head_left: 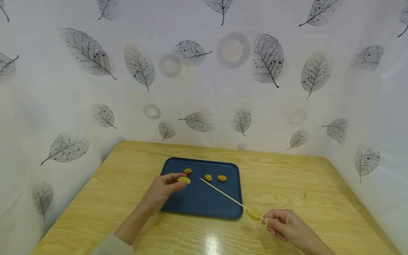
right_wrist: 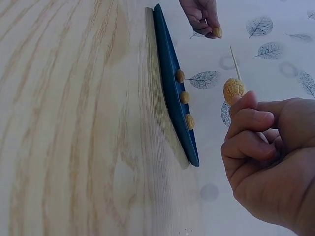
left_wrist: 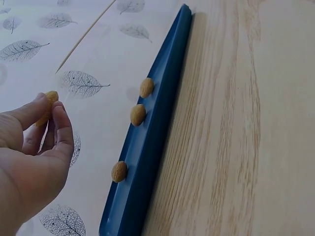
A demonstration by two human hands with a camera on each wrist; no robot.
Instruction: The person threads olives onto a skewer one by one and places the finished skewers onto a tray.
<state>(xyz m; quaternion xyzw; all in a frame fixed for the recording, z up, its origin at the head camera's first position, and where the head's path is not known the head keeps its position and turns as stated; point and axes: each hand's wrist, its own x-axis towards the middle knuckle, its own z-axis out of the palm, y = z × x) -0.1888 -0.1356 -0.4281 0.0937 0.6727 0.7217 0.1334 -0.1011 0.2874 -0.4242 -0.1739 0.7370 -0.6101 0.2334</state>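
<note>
My left hand (head_left: pixel 160 191) is held over the left part of the blue tray (head_left: pixel 207 205), pinching a yellow oval fruit (head_left: pixel 184 180) between thumb and fingertips. Low on the right, my right hand (head_left: pixel 285 225) grips the lower end of a thin wooden skewer (head_left: pixel 224 194). A second wrinkled yellow fruit (right_wrist: pixel 234 90) is threaded on that skewer, right at the fingertips. The bare skewer tip points up and left toward the left hand, apart from its fruit. Three browner oval fruits lie on the tray: a left one (head_left: pixel 188 171), a middle one (head_left: pixel 208 177) and a right one (head_left: pixel 222 178).
Under the tray is a light wood-grain table (head_left: pixel 274 180), extending on both sides of it. A pale curtain (head_left: pixel 204 88) printed with dark leaves hangs behind the table's back edge and along both sides.
</note>
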